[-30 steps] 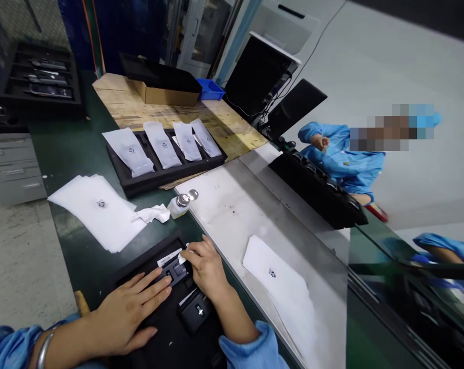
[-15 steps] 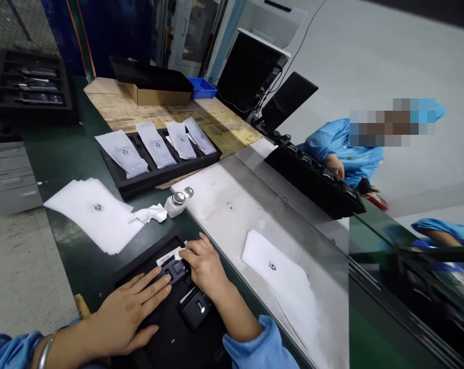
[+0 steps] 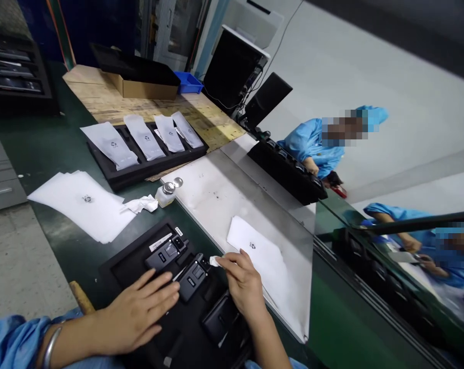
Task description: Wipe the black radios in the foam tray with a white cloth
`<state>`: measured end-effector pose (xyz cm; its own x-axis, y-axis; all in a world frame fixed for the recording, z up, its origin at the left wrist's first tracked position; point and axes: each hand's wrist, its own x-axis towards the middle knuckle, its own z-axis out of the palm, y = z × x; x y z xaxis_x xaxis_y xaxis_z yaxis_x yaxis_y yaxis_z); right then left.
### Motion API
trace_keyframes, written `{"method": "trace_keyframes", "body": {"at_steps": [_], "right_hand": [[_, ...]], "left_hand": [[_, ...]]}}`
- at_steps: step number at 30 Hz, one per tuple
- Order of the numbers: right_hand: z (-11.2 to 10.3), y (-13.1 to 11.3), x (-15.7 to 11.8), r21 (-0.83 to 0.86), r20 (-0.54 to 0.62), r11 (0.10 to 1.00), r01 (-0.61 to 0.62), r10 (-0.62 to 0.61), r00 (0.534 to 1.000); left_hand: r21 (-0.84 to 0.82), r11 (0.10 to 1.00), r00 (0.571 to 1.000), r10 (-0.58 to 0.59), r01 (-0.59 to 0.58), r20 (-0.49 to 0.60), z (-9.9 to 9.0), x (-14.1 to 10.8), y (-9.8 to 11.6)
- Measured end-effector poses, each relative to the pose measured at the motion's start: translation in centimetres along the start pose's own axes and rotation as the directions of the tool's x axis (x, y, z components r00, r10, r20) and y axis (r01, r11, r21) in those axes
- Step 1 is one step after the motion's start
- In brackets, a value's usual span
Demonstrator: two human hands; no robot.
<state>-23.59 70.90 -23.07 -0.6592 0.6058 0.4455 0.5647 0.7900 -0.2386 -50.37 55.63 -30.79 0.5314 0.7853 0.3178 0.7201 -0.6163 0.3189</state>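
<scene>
In front of me lies a black foam tray (image 3: 119,274) with several black handheld devices in its slots. My right hand (image 3: 243,279) pinches a small white wipe (image 3: 214,261), just right of the top end of the middle device (image 3: 194,277). Fingers outstretched, my left hand (image 3: 140,310) rests over the tray, its tips beside the lower end of that device. Another device (image 3: 166,251), with a white label strip beside it, lies farther up the tray. A third device (image 3: 220,318) sits below my right hand, partly hidden by it.
White printed sleeves (image 3: 82,205) lie left, with a crumpled tissue (image 3: 142,204) and a dispenser bottle (image 3: 165,193) nearby. More sleeves (image 3: 258,256) lie on the white board. Behind stands a tray (image 3: 119,179) of sleeved items. A co-worker (image 3: 309,141) sits across the table.
My right hand has moved right with the wipe, from the upper device to the middle one. My left hand has come off the upper device. The view has shifted.
</scene>
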Motion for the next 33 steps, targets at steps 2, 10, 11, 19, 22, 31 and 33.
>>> {"method": "trace_keyframes", "body": {"at_steps": [2,10,11,19,22,31,33], "right_hand": [[1.0,-0.5,0.5,-0.021,0.043,0.999,0.031,-0.03,0.999],[2.1,-0.5,-0.1,-0.032,0.138,0.986,0.166,-0.16,0.977],[1.5,-0.1,-0.9,-0.038,0.144,0.985,0.168,-0.161,0.976],[1.3,-0.1,0.1,-0.054,0.064,0.992,0.113,-0.11,0.992],[2.6,-0.5,1.7,-0.045,0.076,0.99,0.137,-0.134,0.988],[-1.7,1.2,-4.6,-0.105,0.12,0.991,0.081,-0.068,0.99],[-3.7,1.8,-6.6,-0.122,0.036,0.992,-0.016,0.02,0.999]], "left_hand": [[-0.075,0.994,0.995,0.084,-0.08,0.048,0.7,0.9,1.3],[-0.135,0.991,0.99,0.034,-0.015,0.14,2.5,2.0,2.0],[-0.143,0.99,0.99,0.034,-0.015,0.135,2.4,2.0,2.0],[-0.134,0.991,0.988,0.038,-0.018,0.149,2.3,2.0,1.9],[-0.116,0.993,0.986,0.042,-0.023,0.159,2.2,2.1,1.9],[-0.095,0.995,0.99,0.038,-0.025,0.138,1.9,1.9,1.8],[-0.072,0.997,0.992,0.043,-0.034,0.122,1.9,1.9,1.8]]}}
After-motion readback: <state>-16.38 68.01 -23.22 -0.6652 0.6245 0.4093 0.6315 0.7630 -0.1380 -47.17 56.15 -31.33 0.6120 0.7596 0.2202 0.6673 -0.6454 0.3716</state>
